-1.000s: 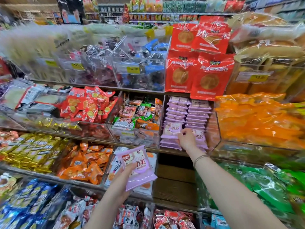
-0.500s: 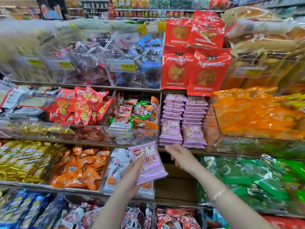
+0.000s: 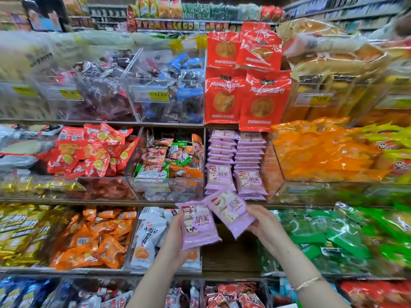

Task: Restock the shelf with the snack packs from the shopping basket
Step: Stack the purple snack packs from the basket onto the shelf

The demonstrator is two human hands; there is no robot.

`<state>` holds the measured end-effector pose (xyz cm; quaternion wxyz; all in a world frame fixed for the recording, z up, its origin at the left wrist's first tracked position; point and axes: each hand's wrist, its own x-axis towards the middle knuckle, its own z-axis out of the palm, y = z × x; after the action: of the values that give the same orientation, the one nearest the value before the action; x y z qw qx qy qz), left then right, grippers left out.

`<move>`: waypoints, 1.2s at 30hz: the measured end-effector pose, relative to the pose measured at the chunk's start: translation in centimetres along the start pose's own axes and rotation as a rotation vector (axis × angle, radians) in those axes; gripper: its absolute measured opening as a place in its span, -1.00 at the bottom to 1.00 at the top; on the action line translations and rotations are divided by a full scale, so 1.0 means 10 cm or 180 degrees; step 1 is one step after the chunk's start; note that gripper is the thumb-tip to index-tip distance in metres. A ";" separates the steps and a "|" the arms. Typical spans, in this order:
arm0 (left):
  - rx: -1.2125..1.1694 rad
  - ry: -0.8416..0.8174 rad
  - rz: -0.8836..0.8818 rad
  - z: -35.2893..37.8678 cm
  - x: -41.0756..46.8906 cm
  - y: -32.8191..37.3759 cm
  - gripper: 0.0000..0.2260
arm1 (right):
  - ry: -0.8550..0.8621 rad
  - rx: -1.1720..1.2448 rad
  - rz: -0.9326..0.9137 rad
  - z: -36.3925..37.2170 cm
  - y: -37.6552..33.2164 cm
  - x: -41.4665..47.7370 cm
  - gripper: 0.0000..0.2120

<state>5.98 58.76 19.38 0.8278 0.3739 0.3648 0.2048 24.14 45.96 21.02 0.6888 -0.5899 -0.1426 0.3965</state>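
One head-worn wide-angle view, close up, straight at the snack shelf, slightly downward

Yellow price tag reading 12.80, purple snack pack marked 奶美; white pack perhaps 小面包

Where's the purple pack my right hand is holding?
Head view, low centre: the purple pack sits in the right hand, beside the second pack in the left hand, just below the shelved purple stacks.

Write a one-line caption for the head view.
Left hand grips one purple snack pack, right hand a second pack, below the shelf's purple stacks.
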 end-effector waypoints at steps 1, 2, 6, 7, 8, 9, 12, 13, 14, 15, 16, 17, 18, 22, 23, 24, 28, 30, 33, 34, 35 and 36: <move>0.0000 0.0062 -0.0009 -0.03 0.01 0.00 -0.71 | 0.0066 0.0231 -0.0061 -0.05 -0.04 0.06 -0.81; 0.0002 0.0113 -0.0019 -0.05 0.01 0.00 -0.73 | 0.0123 0.0431 -0.0127 -0.08 -0.09 0.13 -0.80; -0.0031 0.0170 -0.0055 -0.10 -0.01 0.02 -0.82 | 0.0835 0.0756 -0.0195 -0.10 -0.26 0.47 -0.78; -0.0050 0.0168 -0.0070 -0.09 -0.03 0.03 -0.80 | 0.1004 0.0770 -0.0153 -0.06 -0.29 0.55 -0.79; -0.0060 0.0173 -0.0072 -0.09 -0.05 0.03 -0.79 | 0.1124 0.0765 -0.0094 0.01 -0.30 0.61 -0.81; -0.0060 0.0187 -0.0068 -0.08 -0.06 0.04 -0.78 | 0.1249 0.0740 -0.0037 0.08 -0.30 0.67 -0.80; -0.0074 0.0225 -0.0089 -0.06 -0.11 0.05 -0.76 | 0.1775 0.0800 0.0037 0.23 -0.26 0.78 -0.73; -0.0090 0.0226 -0.0100 -0.07 -0.13 0.05 -0.75 | 0.1864 0.0803 0.0054 0.23 -0.26 0.80 -0.70; -0.0098 0.0221 -0.0098 -0.08 -0.14 0.05 -0.75 | 0.1851 0.0764 0.0075 0.22 -0.25 0.82 -0.67; -0.0085 0.0222 -0.0082 -0.10 -0.15 0.04 -0.76 | 0.1788 0.0712 0.0081 0.20 -0.24 0.84 -0.65; -0.0061 0.0223 -0.0056 -0.12 -0.14 0.03 -0.77 | 0.1747 0.0699 0.0079 0.19 -0.24 0.84 -0.63; -0.0034 0.0220 -0.0031 -0.14 -0.14 0.03 -0.77 | 0.1745 0.0700 0.0044 0.18 -0.23 0.85 -0.62; -0.0017 0.0213 -0.0019 -0.14 -0.14 0.02 -0.79 | 0.1771 0.0701 -0.0008 0.17 -0.22 0.85 -0.61; -0.0040 0.0223 -0.0066 -0.12 -0.16 0.03 -0.82 | 0.2080 0.1011 -0.0189 0.24 -0.16 0.82 -0.65; -0.0042 0.0224 -0.0074 -0.11 -0.16 0.03 -0.82 | 0.2062 0.1100 -0.0220 0.26 -0.11 0.80 -0.65; -0.0041 0.0218 -0.0074 -0.11 -0.15 0.03 -0.82 | 0.1983 0.1032 -0.0236 0.27 -0.05 0.77 -0.58; -0.0027 0.0232 -0.0042 -0.09 -0.11 0.02 -0.84 | 0.1380 -0.0515 -0.0366 0.24 0.19 0.44 -0.64; -0.0025 0.0200 -0.0037 -0.05 -0.07 0.02 -0.83 | 0.0548 -0.1346 -0.0297 0.24 0.25 0.22 -0.85; 0.0090 0.0069 -0.0052 0.10 -0.02 0.01 -0.77 | -0.0849 -0.1777 0.0045 0.33 0.32 -0.07 -0.82; 0.0165 0.0039 -0.0035 0.16 0.00 0.01 -0.76 | -0.1044 -0.1738 0.0075 0.36 0.33 -0.14 -0.79; 0.0236 0.0015 -0.0007 0.24 0.01 0.01 -0.75 | -0.1092 -0.1612 0.0059 0.39 0.34 -0.20 -0.77; 0.0334 0.0004 0.0039 0.31 0.02 0.01 -0.76 | -0.1019 -0.1416 0.0041 0.40 0.34 -0.23 -0.75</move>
<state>8.41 57.47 20.74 0.8055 0.4189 0.3733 0.1906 18.73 47.02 19.58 0.5085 -0.6573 -0.3295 0.4481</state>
